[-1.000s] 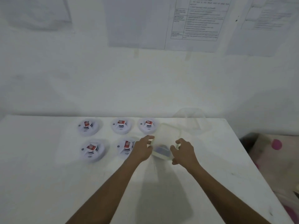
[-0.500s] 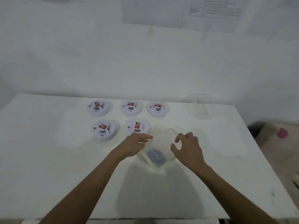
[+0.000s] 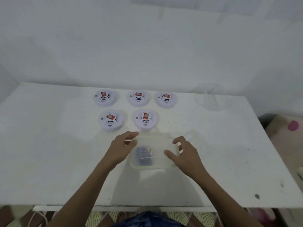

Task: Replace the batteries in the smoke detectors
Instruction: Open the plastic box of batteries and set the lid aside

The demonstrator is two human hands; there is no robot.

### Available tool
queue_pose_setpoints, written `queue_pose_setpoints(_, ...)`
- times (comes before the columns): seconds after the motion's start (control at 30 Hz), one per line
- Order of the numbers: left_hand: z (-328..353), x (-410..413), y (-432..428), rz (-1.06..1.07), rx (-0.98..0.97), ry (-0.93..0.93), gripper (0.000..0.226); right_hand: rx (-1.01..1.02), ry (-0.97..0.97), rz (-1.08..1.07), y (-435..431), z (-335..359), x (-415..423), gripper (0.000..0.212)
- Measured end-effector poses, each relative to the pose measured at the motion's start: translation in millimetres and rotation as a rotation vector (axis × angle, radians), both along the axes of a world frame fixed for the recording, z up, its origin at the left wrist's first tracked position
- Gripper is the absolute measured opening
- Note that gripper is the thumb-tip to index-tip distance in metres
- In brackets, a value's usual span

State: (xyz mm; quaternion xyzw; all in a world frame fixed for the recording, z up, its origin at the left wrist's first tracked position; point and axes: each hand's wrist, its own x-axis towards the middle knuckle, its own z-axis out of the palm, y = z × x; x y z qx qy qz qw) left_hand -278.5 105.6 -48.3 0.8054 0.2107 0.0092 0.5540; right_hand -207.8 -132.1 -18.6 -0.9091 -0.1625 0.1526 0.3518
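Several white round smoke detectors, each with a red label, lie in two rows at the table's back, for example one (image 3: pixel 145 119) in the near row and one (image 3: pixel 166 99) behind it. A clear plastic container (image 3: pixel 154 161) with dark blue batteries (image 3: pixel 142 154) inside rests on the table in front of them. My left hand (image 3: pixel 120 149) grips the container's left rim with curled fingers. My right hand (image 3: pixel 185 154) holds its right rim, with the thumb over the top.
A second clear container (image 3: pixel 209 99) stands at the back right of the white table (image 3: pixel 49 153). A wall rises close behind the table. Cloth with a pink spot (image 3: pixel 293 126) lies off the table's right edge.
Both hands have drawn the clear container from beside the detectors toward me and lowered it flat onto the table. My head has tilted down.
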Motion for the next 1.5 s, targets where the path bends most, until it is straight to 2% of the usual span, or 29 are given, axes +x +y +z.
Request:
queue_pose_setpoints(0.1,-7.1,-14.4,-2.5,0.156,-0.084,0.047,0.014,0.096,0.086,-0.058,1.8,-5.2,-9.7,0.041)
queue_pose_setpoints(0.2,-7.0,-23.3,-7.5,0.238,-0.162,0.100,0.023,0.172,0.206,-0.135,3.0,-7.0,-14.9,0.048)
queue_pose_setpoints(0.33,-8.5,-27.6,-12.2,0.264,-0.236,0.148,0.040,0.346,0.441,-0.210,0.3,-14.8,-12.9,0.043)
queue_pose_setpoints(0.47,-13.9,-27.4,-7.7,0.224,-0.312,0.155,0.048,0.496,0.596,-0.239,-5.8,-18.6,-6.3,0.033)
queue_pose_setpoints(0.53,-16.8,-27.4,-4.0,0.184,-0.322,0.162,0.061,0.541,0.661,-0.231,-9.1,-20.9,-3.0,0.029)
queue_pose_setpoints(0.63,-19.5,-27.8,2.0,0.116,-0.299,0.174,0.083,0.602,0.767,-0.231,-13.0,-29.0,2.2,0.035)
queue_pose_setpoints(0.77,-20.7,-25.5,5.4,0.063,-0.283,0.186,0.085,0.665,0.860,-0.181,-13.4,-33.3,7.2,0.032)
queue_pose_setpoints(0.87,-20.7,-24.1,5.8,0.031,-0.252,0.190,0.087,0.699,0.925,-0.145,-13.3,-34.2,10.5,0.039)
queue_pose_setpoints(0.97,-22.0,-24.1,5.9,0.028,-0.206,0.160,0.089,0.663,0.884,-0.142,-12.6,-33.7,13.3,0.049)
queue_pose_setpoints(1.07,-19.9,-25.0,5.2,0.028,-0.177,0.121,0.089,0.603,0.795,-0.120,-12.3,-30.4,12.1,0.038)
queue_pose_setpoints(1.17,-14.6,-25.5,0.6,0.034,-0.207,0.128,0.074,0.606,0.790,-0.135,-12.1,-26.8,10.1,0.035)
queue_pose_setpoints(1.27,-9.8,-28.0,-3.3,0.049,-0.217,0.178,0.066,0.570,0.692,-0.159,-9.8,-23.9,10.2,0.043)
queue_pose_setpoints(1.37,-2.6,-30.1,-3.0,0.052,-0.254,0.229,0.060,0.520,0.567,-0.072,-7.3,-19.1,8.8,0.054)
queue_pose_setpoints(1.5,5.2,-25.1,-1.9,0.219,-0.280,0.201,0.049,0.355,0.420,-0.021,-7.5,-16.3,6.4,0.054)
